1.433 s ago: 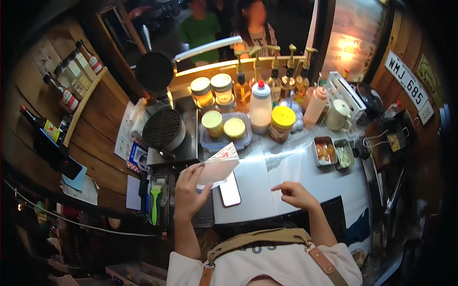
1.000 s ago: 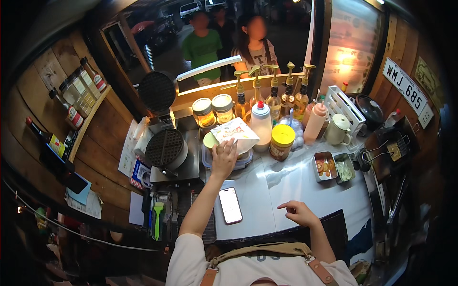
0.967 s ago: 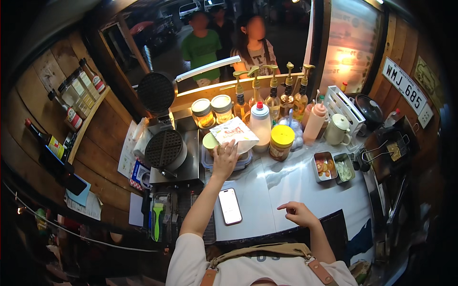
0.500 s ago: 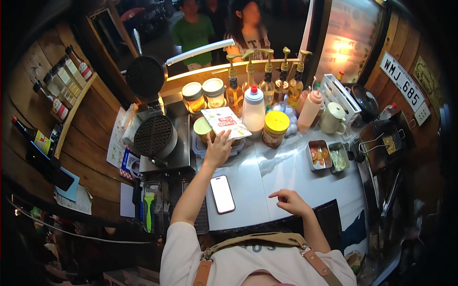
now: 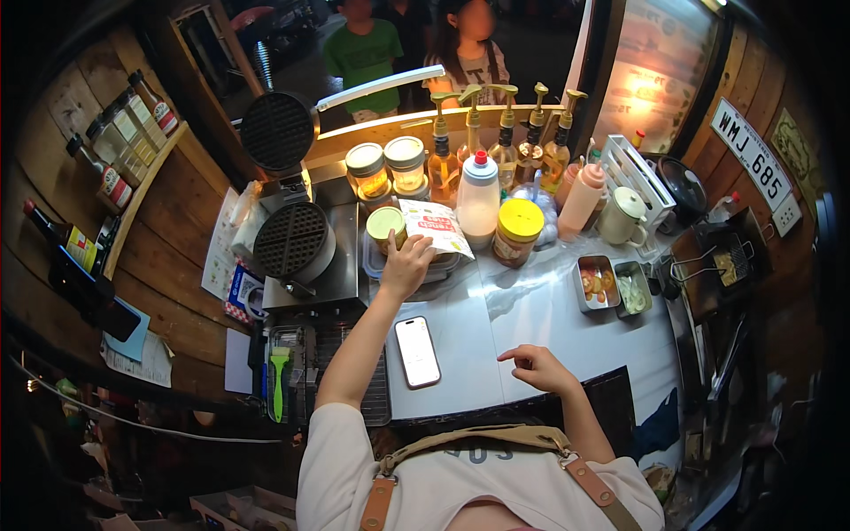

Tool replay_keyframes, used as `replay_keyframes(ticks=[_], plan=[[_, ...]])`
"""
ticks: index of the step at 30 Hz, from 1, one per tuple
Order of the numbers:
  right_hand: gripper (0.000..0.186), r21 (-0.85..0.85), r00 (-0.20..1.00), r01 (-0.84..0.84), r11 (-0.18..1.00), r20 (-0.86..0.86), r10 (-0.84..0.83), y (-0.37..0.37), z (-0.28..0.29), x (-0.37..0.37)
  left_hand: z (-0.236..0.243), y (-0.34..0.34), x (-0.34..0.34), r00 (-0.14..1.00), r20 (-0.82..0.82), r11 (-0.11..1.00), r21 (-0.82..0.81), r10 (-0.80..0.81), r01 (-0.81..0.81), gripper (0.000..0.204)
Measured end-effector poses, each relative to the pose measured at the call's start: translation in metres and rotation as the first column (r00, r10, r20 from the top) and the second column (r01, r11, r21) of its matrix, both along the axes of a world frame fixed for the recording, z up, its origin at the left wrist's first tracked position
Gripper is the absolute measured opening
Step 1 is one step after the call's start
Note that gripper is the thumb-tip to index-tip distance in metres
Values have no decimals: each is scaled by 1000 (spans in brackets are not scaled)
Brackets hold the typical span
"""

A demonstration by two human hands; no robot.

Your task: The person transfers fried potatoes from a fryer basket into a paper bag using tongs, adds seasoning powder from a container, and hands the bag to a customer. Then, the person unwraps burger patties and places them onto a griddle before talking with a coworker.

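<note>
My left hand [image 5: 407,265] reaches forward with its fingers spread. Its fingertips touch the near edge of a white paper packet [image 5: 437,232] with red print, and one finger points at a jar with a pale green lid [image 5: 386,223]. Under the packet and jar is a clear plastic tub [image 5: 434,269], partly covered. My right hand [image 5: 538,367] hovers low over the counter, holding nothing, its index finger out and the others loosely curled. Between my forearms lies a phone [image 5: 417,352] with a lit white screen.
A round waffle iron [image 5: 294,241] stands raised at left. Pump bottles [image 5: 506,155], a white squeeze bottle [image 5: 478,200] and a yellow-lidded jar [image 5: 518,232] line the back. Metal tins of chopped food [image 5: 598,284] and a fryer basket [image 5: 726,267] are at right. People stand beyond the counter.
The packet has shifted slightly right and lies flatter, uncovering more of the green-lidded jar. My left hand's index finger now stretches toward that jar. My right hand stays nearly in place.
</note>
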State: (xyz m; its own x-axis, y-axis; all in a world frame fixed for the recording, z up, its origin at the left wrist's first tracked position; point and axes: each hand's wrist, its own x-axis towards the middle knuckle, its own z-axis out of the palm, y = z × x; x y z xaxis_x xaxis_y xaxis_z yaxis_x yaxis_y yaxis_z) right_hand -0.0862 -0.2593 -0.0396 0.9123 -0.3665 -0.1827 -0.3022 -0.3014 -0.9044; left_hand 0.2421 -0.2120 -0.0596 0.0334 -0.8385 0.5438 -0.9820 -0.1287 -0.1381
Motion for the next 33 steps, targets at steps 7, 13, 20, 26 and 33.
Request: replay_keyframes(ticks=[7, 13, 20, 26, 33], plan=[[36, 17, 1000, 14, 1000, 6, -14, 4, -3, 3, -1, -7, 4, 1000, -29, 1000, -11, -8, 8, 5], [34, -45, 999, 22, 999, 42, -21, -8, -8, -9, -16, -25, 3, 999, -31, 995, -94, -39, 36, 16], [27, 42, 825, 484, 874, 311, -471, -52, -1, -57, -17, -14, -3, 999, -35, 1000, 17, 19, -18, 29], [18, 368, 372, 811, 455, 277, -886, -83, 26, -102, -16, -4, 7, 999, -23, 999, 24, 24, -23, 23], [21, 539, 146, 775, 331, 356, -923, -110, 30, -123, -23, -8, -4, 997, -6, 984, 162, 80, -78, 29]])
